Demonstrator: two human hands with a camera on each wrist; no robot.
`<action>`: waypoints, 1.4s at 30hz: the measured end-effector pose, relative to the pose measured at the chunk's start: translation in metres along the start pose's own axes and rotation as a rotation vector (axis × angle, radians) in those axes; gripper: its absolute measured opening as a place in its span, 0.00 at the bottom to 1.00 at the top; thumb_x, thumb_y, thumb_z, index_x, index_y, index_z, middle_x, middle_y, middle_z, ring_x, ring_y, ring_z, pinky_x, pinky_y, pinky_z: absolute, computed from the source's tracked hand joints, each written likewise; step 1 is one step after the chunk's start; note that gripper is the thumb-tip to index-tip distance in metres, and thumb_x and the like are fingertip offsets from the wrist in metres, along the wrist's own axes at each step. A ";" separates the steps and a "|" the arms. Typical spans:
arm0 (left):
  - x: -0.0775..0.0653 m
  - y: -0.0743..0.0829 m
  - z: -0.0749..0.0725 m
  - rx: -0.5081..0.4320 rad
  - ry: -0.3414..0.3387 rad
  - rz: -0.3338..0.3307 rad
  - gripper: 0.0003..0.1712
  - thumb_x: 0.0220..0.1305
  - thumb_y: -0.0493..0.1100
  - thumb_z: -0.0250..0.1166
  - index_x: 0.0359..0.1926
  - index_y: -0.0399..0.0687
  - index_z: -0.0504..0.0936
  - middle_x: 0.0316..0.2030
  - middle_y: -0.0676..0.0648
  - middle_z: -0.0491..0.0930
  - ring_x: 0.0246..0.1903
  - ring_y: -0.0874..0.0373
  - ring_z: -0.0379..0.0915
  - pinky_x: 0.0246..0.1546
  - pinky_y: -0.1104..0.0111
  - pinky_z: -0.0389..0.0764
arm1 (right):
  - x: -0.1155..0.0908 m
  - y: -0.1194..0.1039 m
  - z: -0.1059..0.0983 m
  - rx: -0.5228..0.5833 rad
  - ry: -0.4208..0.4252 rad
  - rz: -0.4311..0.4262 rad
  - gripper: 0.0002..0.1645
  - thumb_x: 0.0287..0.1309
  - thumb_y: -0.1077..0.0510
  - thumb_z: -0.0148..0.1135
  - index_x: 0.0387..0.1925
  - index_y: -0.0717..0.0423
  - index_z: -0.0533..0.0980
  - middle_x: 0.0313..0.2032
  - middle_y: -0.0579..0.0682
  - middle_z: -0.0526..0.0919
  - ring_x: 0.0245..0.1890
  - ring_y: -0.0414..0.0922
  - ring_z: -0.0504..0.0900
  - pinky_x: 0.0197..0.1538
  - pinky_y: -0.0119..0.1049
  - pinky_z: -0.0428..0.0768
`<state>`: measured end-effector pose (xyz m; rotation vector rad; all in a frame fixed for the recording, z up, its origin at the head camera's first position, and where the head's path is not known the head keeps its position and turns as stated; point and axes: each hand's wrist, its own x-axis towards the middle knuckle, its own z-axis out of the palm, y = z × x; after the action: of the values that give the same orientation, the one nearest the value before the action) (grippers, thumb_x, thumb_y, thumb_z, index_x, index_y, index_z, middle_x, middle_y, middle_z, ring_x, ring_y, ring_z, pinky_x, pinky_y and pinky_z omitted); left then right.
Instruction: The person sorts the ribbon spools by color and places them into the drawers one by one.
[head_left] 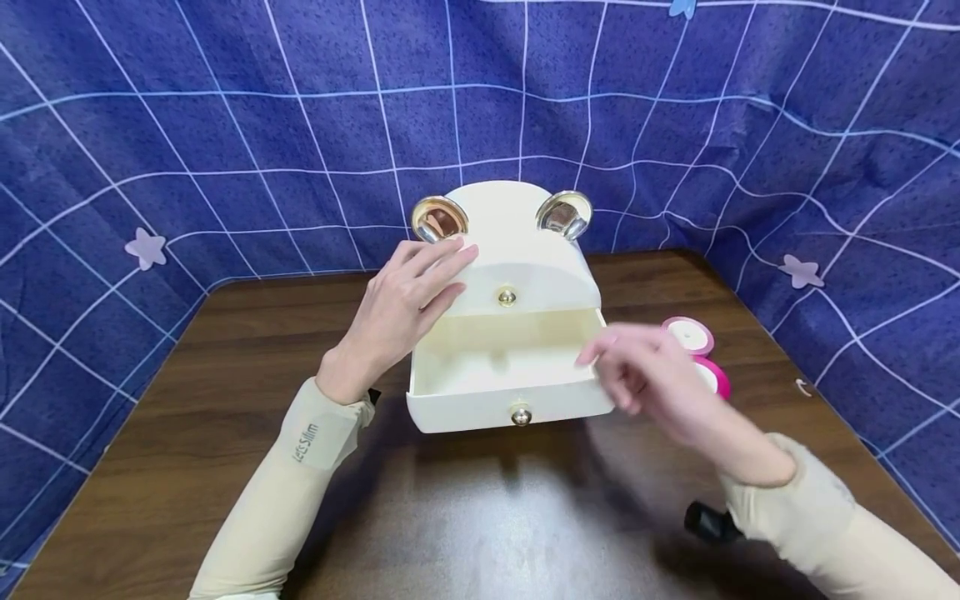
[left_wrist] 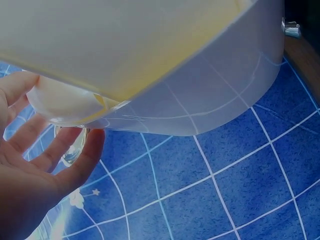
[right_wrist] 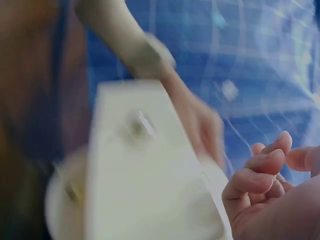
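A white box (head_left: 517, 212) shaped like an animal head, with two shiny gold-rimmed round ears, stands on the table. Its lower drawer (head_left: 510, 408) is pulled out, bare inside, with a round metal knob (head_left: 521, 415) on the front; a smaller upper drawer with a knob (head_left: 507, 297) is closed. My left hand (head_left: 408, 300) rests on the box's upper left side, fingers nearly straight, beneath the left ear (head_left: 438, 218). Blurred by motion, my right hand (head_left: 660, 375) hovers at the drawer's right end. Its fingers (right_wrist: 255, 180) are loosely curled and hold nothing.
Two pink-rimmed white spools (head_left: 688, 335) lie right of the box, partly behind my right hand. A small pale curved piece (head_left: 802, 387) is near the right table edge. Blue gridded cloth (head_left: 300, 133) hangs behind the brown wooden table (head_left: 225, 375).
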<state>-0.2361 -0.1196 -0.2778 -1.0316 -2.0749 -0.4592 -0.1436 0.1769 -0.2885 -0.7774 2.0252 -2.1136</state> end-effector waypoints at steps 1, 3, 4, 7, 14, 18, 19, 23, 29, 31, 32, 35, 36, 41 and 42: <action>0.000 0.000 0.000 0.000 0.001 0.001 0.23 0.64 0.40 0.64 0.61 0.51 0.77 0.58 0.45 0.78 0.50 0.47 0.73 0.49 0.57 0.77 | 0.004 -0.002 -0.011 0.011 0.052 -0.056 0.19 0.69 0.66 0.41 0.30 0.61 0.80 0.12 0.45 0.70 0.12 0.43 0.61 0.12 0.37 0.55; 0.000 0.000 0.000 0.000 0.003 0.002 0.23 0.64 0.40 0.64 0.61 0.51 0.77 0.58 0.45 0.78 0.50 0.47 0.73 0.49 0.57 0.77 | 0.014 -0.001 -0.036 0.005 0.174 -0.117 0.18 0.70 0.65 0.43 0.33 0.62 0.80 0.12 0.46 0.71 0.11 0.44 0.62 0.11 0.36 0.56; 0.000 0.000 0.000 -0.001 0.005 0.002 0.23 0.64 0.40 0.64 0.61 0.51 0.77 0.58 0.45 0.78 0.50 0.47 0.73 0.49 0.57 0.77 | 0.020 0.002 -0.050 -0.013 0.241 -0.116 0.17 0.70 0.63 0.46 0.33 0.63 0.80 0.12 0.47 0.72 0.11 0.43 0.64 0.12 0.35 0.59; 0.000 0.000 0.000 -0.006 0.011 -0.006 0.23 0.64 0.40 0.64 0.61 0.51 0.77 0.58 0.45 0.79 0.50 0.47 0.73 0.49 0.57 0.77 | 0.035 0.024 -0.096 -0.236 0.410 -0.018 0.13 0.68 0.57 0.53 0.37 0.63 0.80 0.15 0.44 0.78 0.13 0.38 0.72 0.14 0.28 0.70; -0.001 0.000 0.000 -0.030 0.004 -0.020 0.23 0.64 0.41 0.64 0.61 0.52 0.77 0.59 0.45 0.78 0.51 0.47 0.72 0.49 0.56 0.77 | 0.041 0.088 -0.169 -1.176 0.292 0.466 0.40 0.59 0.39 0.59 0.62 0.63 0.66 0.54 0.73 0.74 0.53 0.68 0.72 0.49 0.60 0.75; -0.001 0.000 0.000 -0.029 0.003 -0.017 0.23 0.64 0.41 0.64 0.61 0.52 0.77 0.59 0.45 0.78 0.50 0.47 0.72 0.49 0.57 0.77 | 0.039 0.106 -0.178 -1.231 0.127 0.680 0.52 0.54 0.34 0.60 0.69 0.62 0.56 0.60 0.79 0.61 0.59 0.77 0.60 0.53 0.74 0.65; -0.001 0.000 0.000 -0.030 0.006 -0.016 0.23 0.64 0.41 0.64 0.61 0.52 0.77 0.58 0.45 0.78 0.50 0.47 0.72 0.49 0.57 0.77 | 0.039 0.109 -0.179 -1.235 0.108 0.693 0.53 0.53 0.35 0.61 0.69 0.62 0.56 0.60 0.79 0.60 0.58 0.78 0.59 0.53 0.74 0.65; -0.001 0.000 0.000 -0.031 0.013 -0.014 0.23 0.64 0.40 0.65 0.61 0.52 0.77 0.58 0.45 0.78 0.50 0.47 0.73 0.49 0.57 0.77 | 0.038 0.114 -0.181 -1.248 0.085 0.668 0.47 0.52 0.41 0.63 0.65 0.64 0.60 0.55 0.78 0.63 0.55 0.77 0.62 0.51 0.73 0.67; -0.001 0.000 -0.001 -0.017 0.009 -0.016 0.23 0.64 0.40 0.64 0.61 0.52 0.77 0.58 0.46 0.78 0.50 0.47 0.73 0.49 0.57 0.77 | 0.037 0.116 -0.182 -1.225 0.115 0.614 0.40 0.52 0.46 0.63 0.61 0.63 0.64 0.49 0.73 0.67 0.51 0.72 0.65 0.46 0.67 0.70; -0.001 0.000 -0.002 -0.013 0.005 -0.019 0.23 0.64 0.40 0.64 0.61 0.52 0.77 0.58 0.46 0.78 0.50 0.48 0.73 0.48 0.57 0.77 | 0.037 0.114 -0.180 -1.226 0.142 0.596 0.40 0.51 0.45 0.63 0.60 0.62 0.65 0.49 0.72 0.68 0.51 0.71 0.65 0.45 0.65 0.71; -0.001 0.000 -0.002 -0.012 0.004 -0.019 0.23 0.64 0.40 0.64 0.61 0.52 0.77 0.58 0.46 0.78 0.50 0.48 0.73 0.48 0.58 0.77 | 0.037 0.113 -0.179 -1.224 0.156 0.587 0.40 0.51 0.45 0.63 0.61 0.62 0.65 0.48 0.72 0.68 0.51 0.70 0.65 0.44 0.65 0.71; -0.001 0.001 -0.001 -0.013 0.002 -0.021 0.23 0.64 0.40 0.64 0.61 0.52 0.77 0.58 0.46 0.78 0.50 0.48 0.73 0.48 0.57 0.78 | 0.038 0.108 -0.175 -1.226 0.186 0.562 0.40 0.51 0.45 0.62 0.62 0.61 0.65 0.48 0.71 0.68 0.51 0.70 0.65 0.42 0.63 0.71; 0.000 0.000 -0.001 -0.013 0.003 -0.021 0.23 0.64 0.41 0.64 0.61 0.52 0.77 0.58 0.46 0.78 0.50 0.48 0.73 0.48 0.57 0.78 | 0.038 0.105 -0.173 -1.227 0.193 0.552 0.41 0.51 0.45 0.62 0.63 0.60 0.65 0.48 0.70 0.68 0.51 0.69 0.65 0.41 0.63 0.72; 0.000 0.000 0.000 -0.012 0.005 -0.020 0.23 0.65 0.41 0.64 0.61 0.52 0.77 0.58 0.46 0.78 0.50 0.48 0.72 0.48 0.57 0.78 | 0.040 0.091 -0.162 -1.240 0.225 0.468 0.39 0.50 0.45 0.63 0.62 0.57 0.67 0.47 0.69 0.71 0.50 0.68 0.68 0.38 0.61 0.73; 0.000 0.000 0.000 -0.010 0.004 -0.019 0.23 0.65 0.41 0.63 0.61 0.52 0.77 0.58 0.46 0.78 0.50 0.48 0.72 0.48 0.57 0.78 | 0.041 0.088 -0.159 -1.245 0.230 0.447 0.39 0.50 0.45 0.64 0.62 0.57 0.68 0.47 0.69 0.71 0.50 0.67 0.68 0.38 0.60 0.73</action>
<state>-0.2358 -0.1194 -0.2782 -1.0160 -2.0823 -0.4812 -0.2707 0.2943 -0.3581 -0.0670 3.1515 -0.5649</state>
